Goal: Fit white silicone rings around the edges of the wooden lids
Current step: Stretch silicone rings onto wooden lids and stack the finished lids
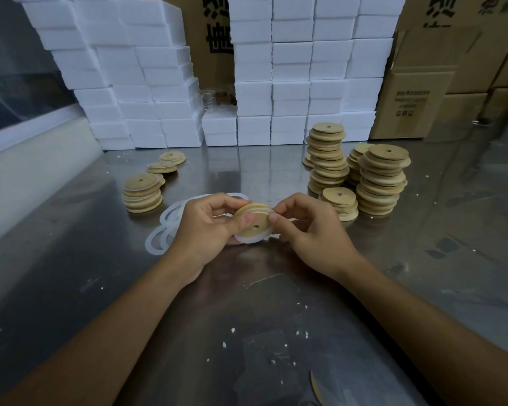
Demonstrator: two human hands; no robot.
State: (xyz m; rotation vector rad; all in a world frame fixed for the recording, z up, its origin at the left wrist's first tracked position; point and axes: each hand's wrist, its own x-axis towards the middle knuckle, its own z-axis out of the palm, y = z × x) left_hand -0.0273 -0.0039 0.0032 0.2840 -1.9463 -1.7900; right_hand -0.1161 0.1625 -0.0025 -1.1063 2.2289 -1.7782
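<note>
A round wooden lid [254,222] with a small centre hole is held tilted above the metal table, between both hands. My left hand [208,227] grips its left edge, thumb on the face. My right hand [305,227] pinches its right edge where a white silicone ring [248,239] wraps the rim; the ring shows mostly along the lower edge. Loose white rings [166,227] lie on the table, partly hidden behind my left hand. Tall stacks of bare lids [381,180] stand at the right. A short stack of ringed lids [143,193] sits at the left.
The steel table [247,303] is speckled with white foam crumbs. White foam boxes [291,83] are piled along the back, with cardboard cartons [423,92] at the right. Two more small lid piles [166,162] lie behind the left stack.
</note>
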